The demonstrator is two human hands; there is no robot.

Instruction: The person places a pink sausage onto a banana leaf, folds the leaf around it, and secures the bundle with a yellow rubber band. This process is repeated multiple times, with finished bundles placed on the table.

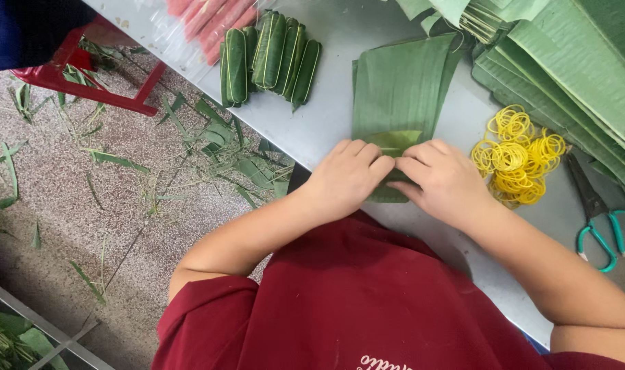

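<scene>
Step in hand — folding: your left hand point(344, 179) and right hand point(444, 179) meet, fingers curled and pressing the near end of the banana leaf stack point(400, 96) on the grey table point(340, 41). The fold, by the look of it, is only begun; next calls for a firm, even roll. Around: yellow rubber bands point(518, 154) just right, green-handled scissors point(600, 219) beyond, finished tied bundles point(271, 58) ahead-left, more leaves point(573, 62) far right — nothing blocks you.
</scene>
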